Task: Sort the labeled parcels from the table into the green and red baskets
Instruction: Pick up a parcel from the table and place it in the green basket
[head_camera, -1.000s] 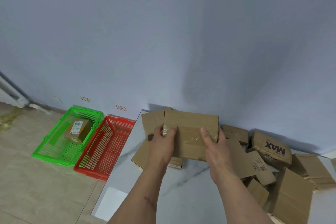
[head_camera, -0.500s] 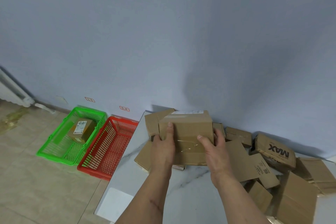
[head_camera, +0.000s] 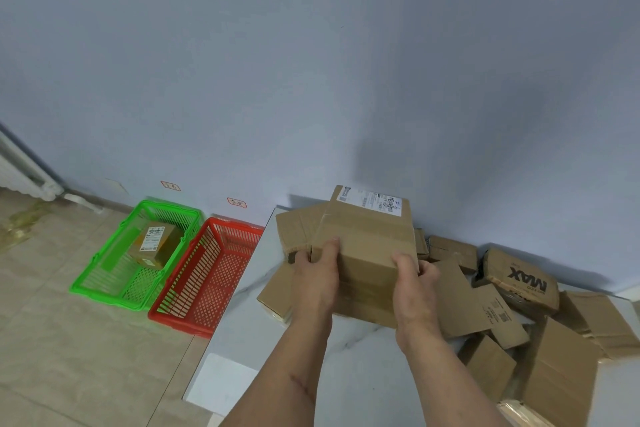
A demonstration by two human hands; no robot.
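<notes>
Head view: both hands hold a big brown box (head_camera: 367,253) by its sides, left hand (head_camera: 317,274) and right hand (head_camera: 414,282) curled round it, above the table (head_camera: 363,357).

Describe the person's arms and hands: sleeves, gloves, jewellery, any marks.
Both forearms are bare up to the frame's lower edge, with no sleeve in view. The left hand and right hand wear no gloves; no rings, watch or bracelet show. The left forearm carries a thin, line-like mark, perhaps a scar, running along it. No such mark shows on the right forearm.
</notes>
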